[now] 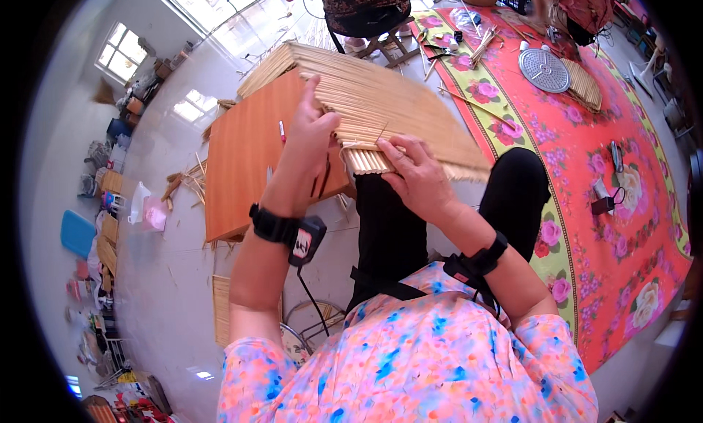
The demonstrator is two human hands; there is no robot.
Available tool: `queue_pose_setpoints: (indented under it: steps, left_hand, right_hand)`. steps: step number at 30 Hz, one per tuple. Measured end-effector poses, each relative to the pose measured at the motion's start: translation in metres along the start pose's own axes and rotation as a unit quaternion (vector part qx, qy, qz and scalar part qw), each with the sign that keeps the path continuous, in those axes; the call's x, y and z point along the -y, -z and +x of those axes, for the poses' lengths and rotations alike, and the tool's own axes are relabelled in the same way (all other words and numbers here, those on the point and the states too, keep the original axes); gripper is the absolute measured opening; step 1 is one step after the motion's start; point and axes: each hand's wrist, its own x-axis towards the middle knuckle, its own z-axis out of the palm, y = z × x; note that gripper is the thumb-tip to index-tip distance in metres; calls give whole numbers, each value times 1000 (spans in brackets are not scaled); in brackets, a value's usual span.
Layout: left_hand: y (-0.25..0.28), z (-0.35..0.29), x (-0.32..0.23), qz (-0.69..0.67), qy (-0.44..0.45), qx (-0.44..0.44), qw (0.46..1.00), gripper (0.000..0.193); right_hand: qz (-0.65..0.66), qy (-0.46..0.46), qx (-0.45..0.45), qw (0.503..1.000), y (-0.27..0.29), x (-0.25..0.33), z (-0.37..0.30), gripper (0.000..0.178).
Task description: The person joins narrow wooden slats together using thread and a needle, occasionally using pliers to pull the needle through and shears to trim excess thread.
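Observation:
A stitched mat of straw-coloured stalks point(399, 105) lies across the orange-brown table point(245, 152) and slants over my knees. My right hand point(421, 178) grips its near edge, fingers on top and thumb lower down. By those fingertips a thin needle-like sliver point(382, 132) sticks up; whether the fingers pinch it, I cannot make out. Pale thread point(356, 144) runs along the mat close by. My left hand point(306, 134) is raised at the mat's left edge, index finger extended and the other fingers seemingly curled. What it holds, if anything, is hidden.
A red marker point(283, 132) lies on the table. To the right spreads a flowered red cloth point(586, 276) with a grey perforated disc point(544, 70), a smaller stalk mat point(582, 86) and loose stalks. Another person point(366, 2) sits ahead, one more at far right. Stalks litter the floor.

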Motion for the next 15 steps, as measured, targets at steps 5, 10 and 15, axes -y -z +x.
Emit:
queue_pose_setpoints:
  steps: [5, 10, 15]
  left_hand:
    - [0, -48, 35, -145, -87, -50, 984, 77]
    - [-30, -76, 57, -232, -110, -54, 965, 74]
    - [-63, -95, 73, -261, -110, -39, 958, 75]
  right_hand:
    - [-103, 15, -135, 985, 34, 1, -24, 46]
    - [206, -378, 26, 902, 69, 0, -72, 30]
    - [545, -515, -31, 661, 57, 17, -65, 44]
